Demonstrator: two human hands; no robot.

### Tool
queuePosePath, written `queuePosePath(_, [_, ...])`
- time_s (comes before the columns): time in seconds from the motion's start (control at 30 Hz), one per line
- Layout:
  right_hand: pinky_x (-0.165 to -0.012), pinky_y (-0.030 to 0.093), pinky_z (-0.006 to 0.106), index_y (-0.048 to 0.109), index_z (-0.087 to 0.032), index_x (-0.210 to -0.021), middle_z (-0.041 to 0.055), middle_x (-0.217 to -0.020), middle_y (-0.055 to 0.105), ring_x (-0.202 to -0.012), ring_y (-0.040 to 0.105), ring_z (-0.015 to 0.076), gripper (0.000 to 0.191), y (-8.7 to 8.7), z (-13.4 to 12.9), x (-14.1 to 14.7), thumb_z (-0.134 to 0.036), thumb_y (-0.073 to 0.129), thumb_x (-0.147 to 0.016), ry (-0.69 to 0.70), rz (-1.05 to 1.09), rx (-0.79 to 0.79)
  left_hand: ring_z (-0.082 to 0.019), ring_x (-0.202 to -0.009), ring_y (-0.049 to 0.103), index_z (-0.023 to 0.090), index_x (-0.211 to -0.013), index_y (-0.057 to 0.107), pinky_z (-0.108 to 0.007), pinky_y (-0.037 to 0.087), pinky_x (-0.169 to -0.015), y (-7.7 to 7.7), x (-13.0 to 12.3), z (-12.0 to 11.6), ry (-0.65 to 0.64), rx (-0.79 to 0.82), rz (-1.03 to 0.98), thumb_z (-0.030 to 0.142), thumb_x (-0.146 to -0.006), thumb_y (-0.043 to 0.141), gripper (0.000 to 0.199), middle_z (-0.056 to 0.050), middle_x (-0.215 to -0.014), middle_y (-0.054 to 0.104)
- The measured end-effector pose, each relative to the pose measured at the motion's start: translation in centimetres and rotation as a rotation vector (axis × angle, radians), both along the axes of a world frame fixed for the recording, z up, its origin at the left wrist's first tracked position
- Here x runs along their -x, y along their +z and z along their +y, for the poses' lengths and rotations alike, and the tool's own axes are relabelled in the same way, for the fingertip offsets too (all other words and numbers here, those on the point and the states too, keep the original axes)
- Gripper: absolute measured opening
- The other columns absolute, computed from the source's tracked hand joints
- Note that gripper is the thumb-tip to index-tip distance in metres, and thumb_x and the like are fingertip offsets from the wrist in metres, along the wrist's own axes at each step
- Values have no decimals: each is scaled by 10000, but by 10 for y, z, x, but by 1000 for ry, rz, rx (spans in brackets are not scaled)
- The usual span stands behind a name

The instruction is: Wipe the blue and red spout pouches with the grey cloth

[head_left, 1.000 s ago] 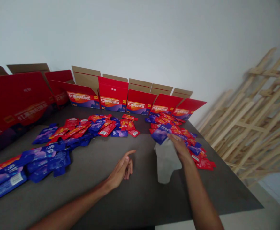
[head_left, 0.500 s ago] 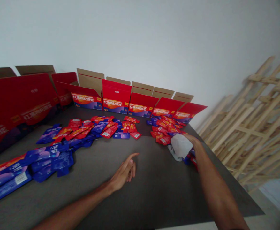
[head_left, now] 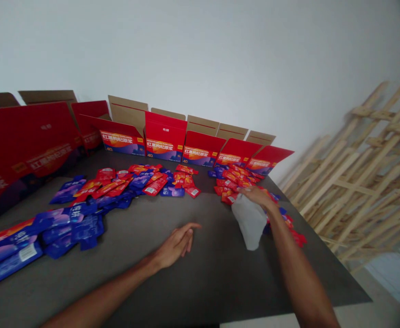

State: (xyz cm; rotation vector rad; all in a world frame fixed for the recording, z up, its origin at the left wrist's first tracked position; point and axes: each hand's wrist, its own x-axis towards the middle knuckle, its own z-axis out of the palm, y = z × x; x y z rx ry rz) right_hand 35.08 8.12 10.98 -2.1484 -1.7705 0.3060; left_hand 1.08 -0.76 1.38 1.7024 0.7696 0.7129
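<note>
My right hand [head_left: 257,197] grips a light grey cloth [head_left: 249,223] by its upper edge, and the cloth hangs down toward the tabletop. Just behind that hand lies a pile of red and blue sachets [head_left: 230,180]. More red and blue sachets [head_left: 290,223] show to the right of my forearm, which hides part of them. My left hand [head_left: 176,245] is held over the grey table [head_left: 200,282], index finger stretched out and the other fingers loosely bent, with nothing in it.
Open red cartons [head_left: 163,141] with raised flaps line the back. A larger red carton [head_left: 25,136] stands at the left. Red and blue sachets [head_left: 117,184] spread along the middle-left, with long blue packs [head_left: 11,255] in front. Wooden frames [head_left: 364,182] lean at the right.
My right hand has moved slightly left with the cloth, which now hangs longer and uncovers sachets on the right. My left hand has barely moved.
</note>
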Motion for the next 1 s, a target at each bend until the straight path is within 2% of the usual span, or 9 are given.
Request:
queuePosePath(0.07, [-740,499,233,757,-194,-867,36,-849,754,-816,699,183,329,-9,-3,30,-448,555,-923,165,-2,19,-94,-451,484,205,-1311,518,-208,400,-493,1,0,0,-1,-28,25,469,-1010,289,461,59,-583,543])
queuePosePath(0.13, [-812,479,223,751,-216,-948,36,-975,753,-927,689,177,284,-22,-3,64,-430,567,-921,263,-27,9,-95,-443,481,202,-1308,524,-206,398,-487,1,0,0,0,-57,50,464,-1008,303,455,64,-567,538])
queuePosePath(0.3, [-838,464,275,706,-249,-1058,56,-1049,735,-1003,669,212,317,-52,5,137,-489,537,-939,322,-137,-24,-94,-439,473,206,-1198,622,-206,383,-499,3,0,1,-8,-129,66,424,-1006,318,421,55,-552,540])
queuePosePath(0.47, [-880,449,331,548,-247,-1322,101,-1149,688,-1060,637,239,434,-68,17,185,-485,522,-960,390,-261,-44,-102,-440,478,199,-970,686,-208,372,-515,7,2,5,66,-186,42,383,-989,354,380,57,-488,510])
queuePosePath(0.57, [-913,427,354,491,-241,-1376,126,-1156,671,-1080,615,246,434,-72,24,204,-426,507,-984,466,-335,-46,-102,-414,463,188,-901,675,-209,360,-506,9,4,7,129,-174,10,382,-980,364,376,64,-456,487])
queuePosePath(0.77, [-878,427,329,582,-176,-1222,141,-1154,660,-1026,618,234,270,-75,38,224,-228,419,-1013,575,-403,-52,-103,-403,452,179,-849,669,-210,344,-490,9,7,11,195,-171,-4,396,-972,353,403,65,-440,466])
queuePosePath(0.9, [-871,429,333,587,-145,-1194,160,-1138,664,-1017,623,239,278,-75,38,226,-189,384,-1010,577,-388,-74,-99,-404,435,176,-835,660,-209,331,-482,5,7,13,217,-157,-17,384,-965,369,381,69,-439,448])
queuePosePath(1.0, [-850,438,338,614,-133,-1140,171,-1105,676,-979,642,244,283,-72,32,221,-188,371,-1006,548,-347,-101,-98,-415,410,181,-834,632,-212,317,-482,0,6,18,292,-83,-88,377,-956,386,337,73,-457,432])
